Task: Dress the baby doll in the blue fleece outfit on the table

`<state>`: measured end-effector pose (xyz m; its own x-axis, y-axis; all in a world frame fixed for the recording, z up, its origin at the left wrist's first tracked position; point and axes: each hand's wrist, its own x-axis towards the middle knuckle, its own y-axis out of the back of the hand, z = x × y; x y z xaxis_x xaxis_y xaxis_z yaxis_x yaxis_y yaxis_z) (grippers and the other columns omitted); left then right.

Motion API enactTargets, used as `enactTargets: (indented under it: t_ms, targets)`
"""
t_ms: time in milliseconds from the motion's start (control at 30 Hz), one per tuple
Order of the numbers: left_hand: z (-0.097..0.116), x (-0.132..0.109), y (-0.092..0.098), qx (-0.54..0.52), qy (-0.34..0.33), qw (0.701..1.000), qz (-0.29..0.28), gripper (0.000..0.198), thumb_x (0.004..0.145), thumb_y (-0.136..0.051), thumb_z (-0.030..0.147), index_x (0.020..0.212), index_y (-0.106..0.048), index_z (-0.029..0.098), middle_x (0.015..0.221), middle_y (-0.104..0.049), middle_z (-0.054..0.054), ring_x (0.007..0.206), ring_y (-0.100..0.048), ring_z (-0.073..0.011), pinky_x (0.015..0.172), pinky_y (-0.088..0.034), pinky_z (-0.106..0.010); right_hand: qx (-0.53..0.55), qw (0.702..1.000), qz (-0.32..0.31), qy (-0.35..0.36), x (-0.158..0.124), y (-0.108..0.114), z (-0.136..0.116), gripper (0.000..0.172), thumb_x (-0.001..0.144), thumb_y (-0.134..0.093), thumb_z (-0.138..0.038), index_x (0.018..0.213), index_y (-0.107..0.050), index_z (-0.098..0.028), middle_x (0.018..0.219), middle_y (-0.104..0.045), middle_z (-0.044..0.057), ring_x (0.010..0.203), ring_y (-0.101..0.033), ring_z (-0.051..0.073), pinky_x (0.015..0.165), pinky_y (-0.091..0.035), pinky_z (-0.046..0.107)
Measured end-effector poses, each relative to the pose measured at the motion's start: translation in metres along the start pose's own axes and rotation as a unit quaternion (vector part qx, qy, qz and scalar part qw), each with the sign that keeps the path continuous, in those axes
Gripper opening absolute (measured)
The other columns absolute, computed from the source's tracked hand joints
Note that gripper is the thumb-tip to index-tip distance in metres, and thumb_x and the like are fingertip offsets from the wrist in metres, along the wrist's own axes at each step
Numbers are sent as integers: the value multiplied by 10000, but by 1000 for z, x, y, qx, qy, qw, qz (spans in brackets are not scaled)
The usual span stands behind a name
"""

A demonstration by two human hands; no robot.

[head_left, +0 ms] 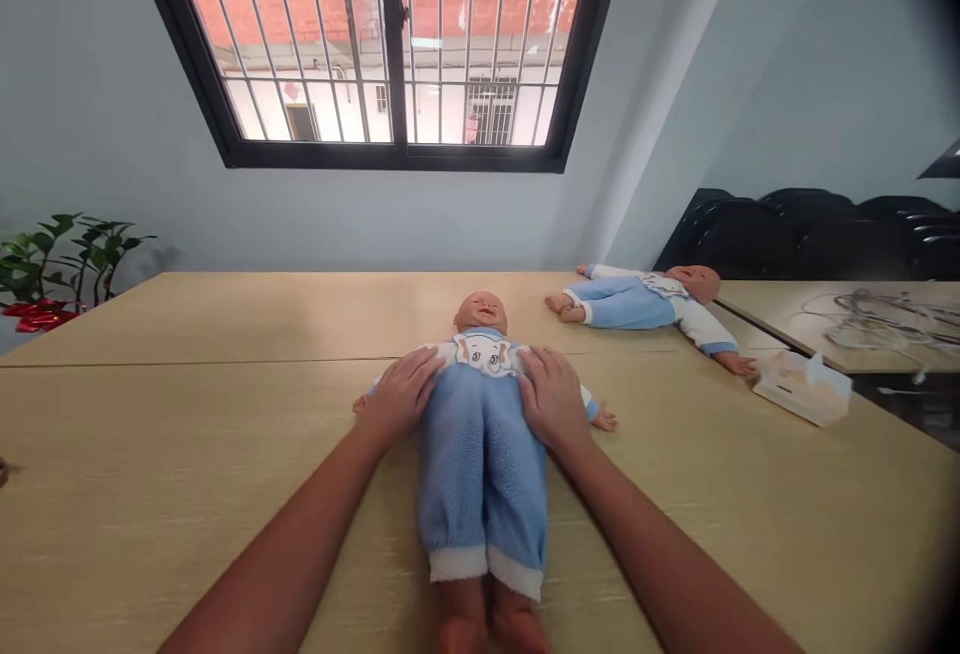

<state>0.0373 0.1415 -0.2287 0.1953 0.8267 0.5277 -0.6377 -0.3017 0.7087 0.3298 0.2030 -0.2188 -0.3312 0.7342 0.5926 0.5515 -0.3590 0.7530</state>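
Note:
A baby doll (484, 424) lies on its back, its head away from me and its bare feet toward me. It wears fuzzy blue trousers with white cuffs and a white top with an animal face on the chest. My left hand (405, 389) is closed over the doll's sleeve and side at the left of the picture. On the opposite side, my right hand (553, 394) holds the other sleeve and side in the same way. The fingers cover the doll's upper arms; its small hands stick out beyond mine.
A second doll (637, 299) in like clothes lies at the back right of the wooden table (225, 454). Near its hand is an open white tissue box (802, 386). Tangled cables (885, 319) and black chairs (802, 234) are farther right. A potted plant (67, 254) stands at left.

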Motion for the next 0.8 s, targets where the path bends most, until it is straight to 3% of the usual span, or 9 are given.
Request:
enactTargets:
  t_ms: [100, 200, 400, 500, 567, 633, 733, 800]
  targets:
    - [-29, -6, 10, 73, 56, 995, -32, 482, 974, -541, 246, 1450, -566, 320, 1619, -445, -88, 1456, -445, -321, 1211, -341, -542, -76, 996, -46, 21, 12, -8, 11, 465, 1033, -368, -375, 1365, -616, -164, 1414, -619, 152, 1346, -484, 321, 1204, -267, 524]
    - [-49, -13, 17, 96, 75, 990, -66, 517, 984, -532, 265, 1498, -521, 320, 1570, -506, -110, 1379, -522, -324, 1170, -390, -539, -126, 990, -59, 10, 12, -11, 17, 456, 1031, -357, -330, 1367, -613, -159, 1330, -676, 152, 1235, -567, 306, 1173, -296, 500]
    - [-62, -16, 27, 66, 52, 992, -98, 571, 953, -577, 321, 1518, -495, 302, 1526, -552, -100, 1370, -528, -296, 1182, -395, -489, -171, 982, -85, -13, 8, -6, 27, 433, 1007, -402, -321, 1323, -642, -147, 1203, -730, 175, 1113, -624, 319, 1091, -349, 493]
    - [-50, -12, 30, 90, 59, 992, -59, 540, 914, -621, 318, 1451, -574, 288, 1526, -551, -101, 1427, -458, -331, 1212, -344, -537, -161, 983, -86, -21, 11, -3, 30, 423, 992, -423, -324, 1302, -651, -147, 1211, -725, 174, 1112, -617, 325, 1082, -359, 498]
    - [-33, -7, 29, 108, 44, 993, -23, 451, 899, -633, 292, 1350, -656, 295, 1542, -538, -81, 1477, -386, -352, 1243, -274, -568, -121, 990, -69, -15, 12, -1, 30, 430, 985, -428, -326, 1305, -643, -134, 1260, -700, 177, 1153, -598, 328, 1086, -373, 491]
    - [-12, -4, 26, 98, 11, 995, -12, 370, 930, -588, 272, 1285, -691, 301, 1515, -568, -59, 1466, -406, -331, 1257, -254, -548, -50, 998, -34, 5, 11, 1, 27, 441, 994, -411, -332, 1328, -625, -139, 1325, -662, 168, 1223, -566, 320, 1102, -383, 473]
    - [18, -2, 16, 25, -11, 1000, -7, 400, 998, -499, 330, 1370, -632, 270, 1455, -615, -85, 1395, -501, -290, 1234, -320, -495, 44, 999, -3, 28, 8, 3, 20, 446, 1020, -365, -353, 1347, -617, -185, 1358, -629, 149, 1289, -532, 304, 1124, -387, 464]
    - [27, -2, 10, -20, -3, 1000, -3, 489, 1004, -501, 394, 1466, -553, 244, 1530, -549, -106, 1443, -459, -301, 1248, -305, -497, 53, 998, -13, 32, 7, 2, 18, 468, 1030, -356, -379, 1386, -596, -191, 1396, -604, 151, 1321, -511, 307, 1140, -372, 476]
